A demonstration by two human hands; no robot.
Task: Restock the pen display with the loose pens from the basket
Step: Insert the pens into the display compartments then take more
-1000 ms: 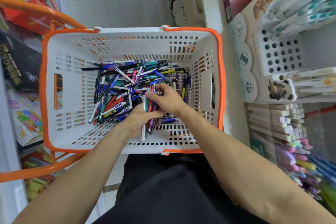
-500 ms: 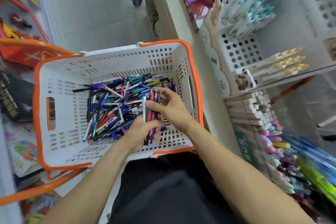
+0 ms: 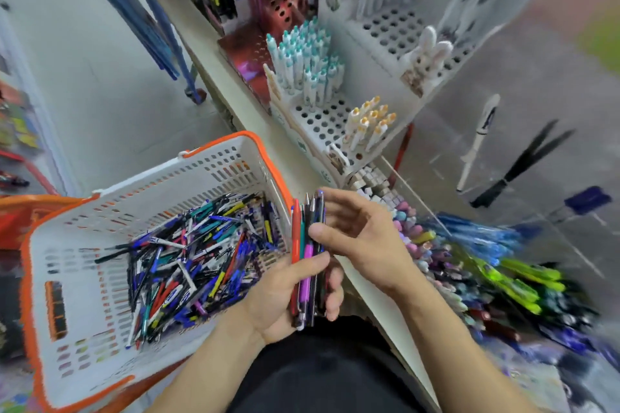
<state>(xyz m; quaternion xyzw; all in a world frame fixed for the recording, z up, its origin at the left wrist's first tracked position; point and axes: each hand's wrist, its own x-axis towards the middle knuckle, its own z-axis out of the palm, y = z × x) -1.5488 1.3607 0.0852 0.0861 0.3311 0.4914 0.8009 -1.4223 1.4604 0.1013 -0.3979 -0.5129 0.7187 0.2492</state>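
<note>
So the person's left hand (image 3: pixel 288 295) is wrapped around a bunch of pens (image 3: pixel 307 251), thumb across the front and fingers curled behind, holding them more or less upright just past the right rim of the basket (image 3: pixel 100 198). There's a red one on the left edge of the bunch, a pink-gripped one in the middle, some dark ones beside it. The right hand (image 3: pixel 359 241) is right up against the same bunch, thumb pressed on the pens and fingers loosely bent behind the tips, can't really tell if it's pinching one pen or just steadying the lot. The basket is white with orange trim, sitting low on the left, and there's still a big messy heap of loose pens (image 3: pixel 198 261) in the bottom of it, blue, black, red, yellow, all over the place. To the right is the pen display (image 3: pixel 322 121), a white holed rack with teal-capped pens (image 3: pixel 305 60) standing in it and a few orange-tipped pens (image 3: pixel 369 124) nearer the front. Below that, more trays of coloured pens (image 3: pixel 496 271), pretty blurry though.
</note>
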